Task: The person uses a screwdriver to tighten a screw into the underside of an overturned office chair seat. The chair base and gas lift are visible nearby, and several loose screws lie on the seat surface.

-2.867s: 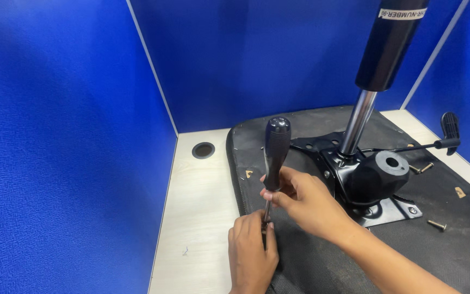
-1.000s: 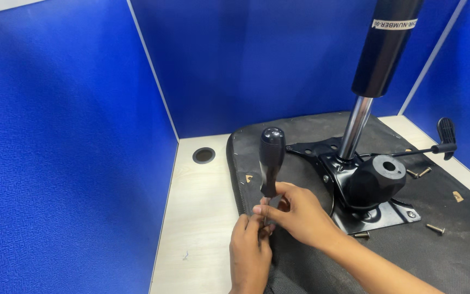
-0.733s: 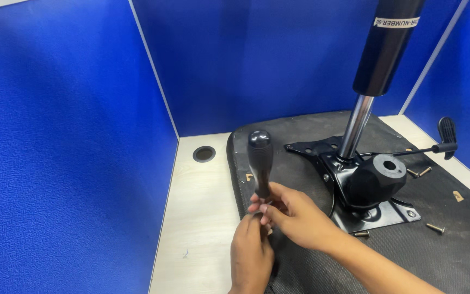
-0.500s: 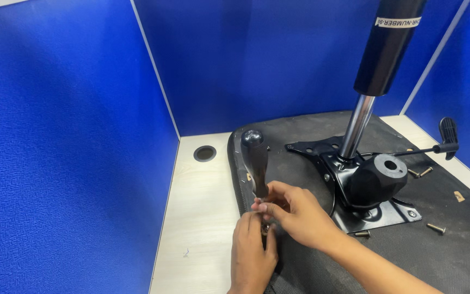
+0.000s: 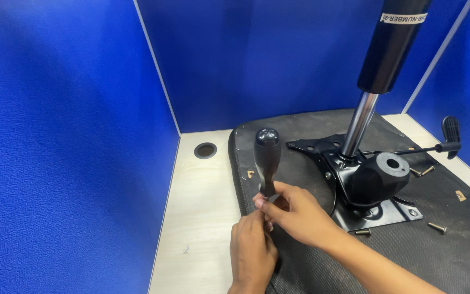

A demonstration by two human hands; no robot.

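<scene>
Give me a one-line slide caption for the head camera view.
Both hands, left and right, steady an upright screwdriver on an upturned chair seat beside its black mechanism.

An upturned fabric-covered seat base (image 5: 300, 158) is lying on the pale wooden desk (image 5: 202, 190), right of a round cable hole (image 5: 205, 150). A metal mounting plate with an upright gas cylinder (image 5: 371, 179) is sitting on it, loose screws (image 5: 437, 227) lying around, a dark-handled screwdriver (image 5: 267, 158) standing left.

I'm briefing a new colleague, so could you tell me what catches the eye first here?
A dark-handled screwdriver stands upright at centre, gripped low by the right hand and left hand. Right of it, a black chair mechanism with a gas-lift cylinder sits on the upturned seat, between blue partitions.
</scene>
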